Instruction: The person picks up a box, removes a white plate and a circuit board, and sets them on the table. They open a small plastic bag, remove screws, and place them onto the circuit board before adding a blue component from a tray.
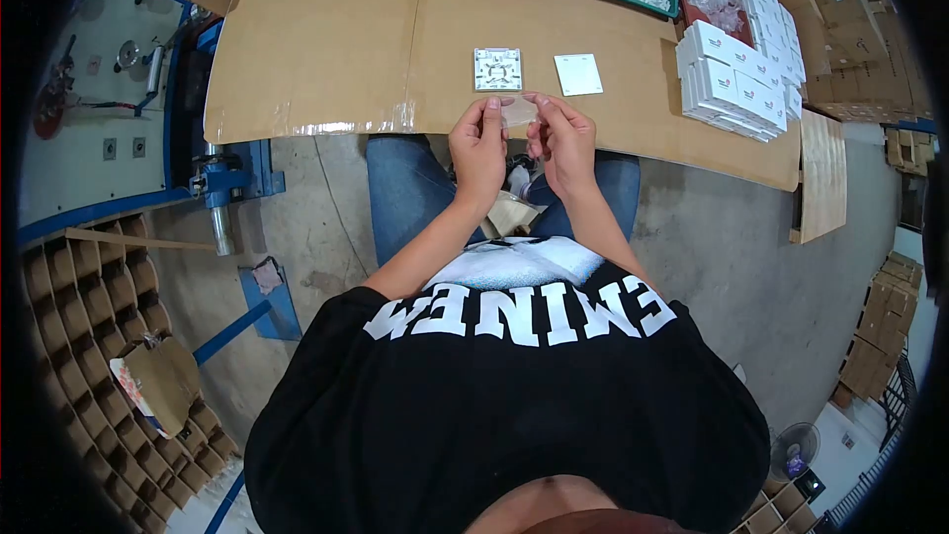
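Holding clear sheet [519, 112] between both hands [478, 151] [567, 149], fingertips pinching opposite sides (hands slightly apart), at front edge of cardboard-covered counter [326, 69].

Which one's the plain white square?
Find the big brown cardboard-covered table. Near its edge, just beyond the person's right hand, lies a flat white square plate. Its face looks mostly plain, while the white square piece left of it has shapes inside.

Cardboard dividers [71, 344] lie at lower left, brown cartons [876, 324] far right, and apparently a fan [794, 447] at lower right.
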Available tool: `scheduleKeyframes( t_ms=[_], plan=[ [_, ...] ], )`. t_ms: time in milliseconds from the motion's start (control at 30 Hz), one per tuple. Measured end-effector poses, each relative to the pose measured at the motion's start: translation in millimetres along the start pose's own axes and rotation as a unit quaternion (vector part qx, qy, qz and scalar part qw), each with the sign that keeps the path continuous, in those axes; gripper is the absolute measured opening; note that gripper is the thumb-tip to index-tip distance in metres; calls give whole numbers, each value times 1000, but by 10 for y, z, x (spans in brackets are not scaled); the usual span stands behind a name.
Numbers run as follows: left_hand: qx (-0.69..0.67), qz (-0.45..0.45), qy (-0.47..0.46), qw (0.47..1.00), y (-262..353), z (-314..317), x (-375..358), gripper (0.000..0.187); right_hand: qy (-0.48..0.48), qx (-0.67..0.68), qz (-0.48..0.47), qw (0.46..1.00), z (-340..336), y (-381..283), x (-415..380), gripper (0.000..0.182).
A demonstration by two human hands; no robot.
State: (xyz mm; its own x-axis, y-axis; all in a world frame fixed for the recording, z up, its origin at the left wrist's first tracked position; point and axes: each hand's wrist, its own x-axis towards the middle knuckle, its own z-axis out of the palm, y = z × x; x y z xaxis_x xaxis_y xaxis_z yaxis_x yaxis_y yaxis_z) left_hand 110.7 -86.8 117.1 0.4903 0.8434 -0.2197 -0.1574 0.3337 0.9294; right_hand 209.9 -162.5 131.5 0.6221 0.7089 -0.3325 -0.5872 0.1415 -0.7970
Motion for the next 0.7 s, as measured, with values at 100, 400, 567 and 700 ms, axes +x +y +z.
scheduleKeyframes(
  t_ms=[100,400,567,700],
  plan=[
    [-3,12,-12,1000,1,8,-27,28,38,-79,-85,993,50,72,53,21],
    [-21,-11,-14,1000,60,-31,18,26,11,-248,-145,958,29,-73,13,20],
    [-37,-91,-101,990,111,-190,4,26,26,-219,-158,963,-54,-82,57,22],
    [-41,-137,-105,984,231,-199,-79,23,12,-218,-143,965,-97,-99,88,23]
  ],
)
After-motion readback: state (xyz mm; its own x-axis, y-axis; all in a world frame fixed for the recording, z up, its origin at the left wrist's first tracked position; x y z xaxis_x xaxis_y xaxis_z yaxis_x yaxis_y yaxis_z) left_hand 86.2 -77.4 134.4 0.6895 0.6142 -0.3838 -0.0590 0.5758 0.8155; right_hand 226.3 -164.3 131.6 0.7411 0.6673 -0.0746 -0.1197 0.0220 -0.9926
